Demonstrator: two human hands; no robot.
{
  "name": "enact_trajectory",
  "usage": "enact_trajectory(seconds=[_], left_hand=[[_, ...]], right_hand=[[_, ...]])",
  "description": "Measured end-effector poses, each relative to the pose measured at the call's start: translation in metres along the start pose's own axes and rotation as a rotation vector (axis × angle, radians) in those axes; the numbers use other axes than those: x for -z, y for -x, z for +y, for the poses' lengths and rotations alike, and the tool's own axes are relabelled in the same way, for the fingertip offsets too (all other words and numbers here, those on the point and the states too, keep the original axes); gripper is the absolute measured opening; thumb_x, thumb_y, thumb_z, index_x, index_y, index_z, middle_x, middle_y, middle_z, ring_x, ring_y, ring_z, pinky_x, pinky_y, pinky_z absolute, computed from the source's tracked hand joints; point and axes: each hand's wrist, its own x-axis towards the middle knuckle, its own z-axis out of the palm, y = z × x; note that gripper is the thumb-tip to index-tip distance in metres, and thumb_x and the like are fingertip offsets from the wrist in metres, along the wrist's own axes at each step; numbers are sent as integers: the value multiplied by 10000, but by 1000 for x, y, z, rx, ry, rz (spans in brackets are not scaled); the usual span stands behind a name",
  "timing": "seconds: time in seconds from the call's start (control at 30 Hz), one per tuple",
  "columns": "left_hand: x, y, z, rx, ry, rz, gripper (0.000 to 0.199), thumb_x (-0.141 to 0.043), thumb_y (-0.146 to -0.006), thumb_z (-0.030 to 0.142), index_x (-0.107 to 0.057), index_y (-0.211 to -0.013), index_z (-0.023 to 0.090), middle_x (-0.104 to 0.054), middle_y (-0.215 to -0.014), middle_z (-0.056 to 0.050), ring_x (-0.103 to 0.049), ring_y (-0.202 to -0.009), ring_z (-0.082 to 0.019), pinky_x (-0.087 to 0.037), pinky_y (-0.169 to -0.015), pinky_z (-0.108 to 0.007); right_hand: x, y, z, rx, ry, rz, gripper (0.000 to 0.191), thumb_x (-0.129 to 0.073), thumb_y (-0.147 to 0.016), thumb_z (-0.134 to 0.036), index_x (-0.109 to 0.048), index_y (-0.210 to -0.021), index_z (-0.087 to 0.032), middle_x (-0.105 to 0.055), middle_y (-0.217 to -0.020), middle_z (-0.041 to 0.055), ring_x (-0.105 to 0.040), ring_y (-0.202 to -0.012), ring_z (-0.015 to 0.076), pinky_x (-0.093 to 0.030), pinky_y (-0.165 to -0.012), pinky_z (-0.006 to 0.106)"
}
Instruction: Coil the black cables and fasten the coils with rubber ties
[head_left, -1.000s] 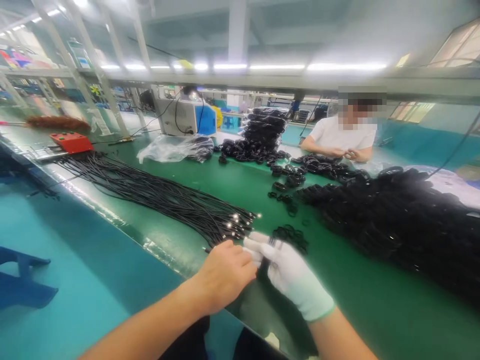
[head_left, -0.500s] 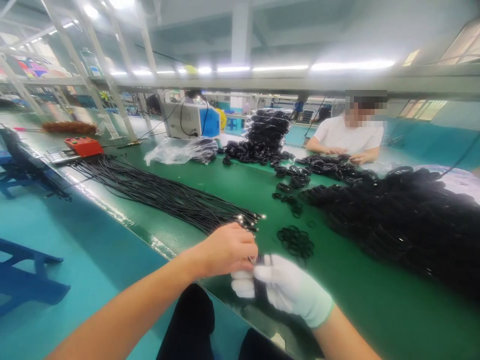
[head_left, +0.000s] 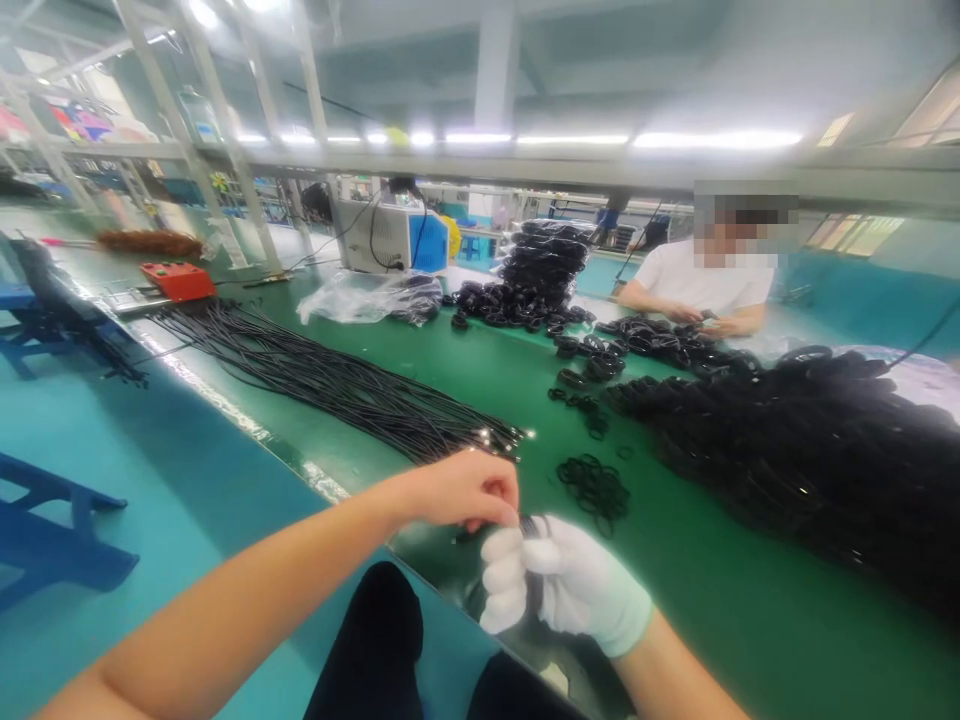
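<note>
Black cable [head_left: 535,597] sits in the right hand [head_left: 566,580], above the near edge of the green table [head_left: 420,345], showing only as a dark strip between the white glove's curled fingers and palm. That hand is clamped on it, the thumb pressed toward the bent fingers. Bare and with its fingers curled in, the left hand [head_left: 476,492] is right up against the glove's fingertips; whether it pinches anything cannot be told, since its fingertips are hidden. Just beyond the left hand are the shiny ends of a long bundle of black cords [head_left: 352,390], which stretches across the table to a red box [head_left: 178,282] at the far left. Small black rings [head_left: 592,488] lie in a loose pile near the glove, on its far side. Farther right, a big heap of black coils [head_left: 787,430] covers much of the table, and a tall wrapped stack [head_left: 544,258] stands toward the back, with a clear plastic bag [head_left: 345,298] to its left. Across the table a co-worker [head_left: 701,285] in a white shirt has both hands together near more coils. Blue stool legs [head_left: 67,530] show on the floor at left.
</note>
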Motion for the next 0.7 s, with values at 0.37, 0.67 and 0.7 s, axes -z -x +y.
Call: enact_trajectory(seconds=[0.37,0.67,0.7], left_hand=[[-52,13,-22,-74,339,345,154,-557,-798,199,-519,-944,166,-556,-781,15,-509,-692,-100,-413,-624,-210],[-87,13,-26,-233,261,697,67,-566,-756,109,-554,-793,165,-579,-797,-1,-537,-693,-108,-449,-629,-221],[-92,13,-26,-271,233,754,65,-555,-768,111,-565,-797,168,-582,-804,-6,-546,-703,-112,-456,-633,-225]], right_hand=[[-5,-1,-10,81,300,-9,289,-594,-773,-295,-668,-900,-47,-719,-732,156,-686,-793,266,-506,-742,402],[-26,7,-20,-13,434,-135,255,-574,-770,-280,-679,-796,-50,-697,-656,128,-673,-706,236,-490,-754,389],[-28,7,-20,-19,437,-142,254,-573,-773,-285,-679,-784,-55,-692,-639,119,-670,-685,225,-488,-765,385]])
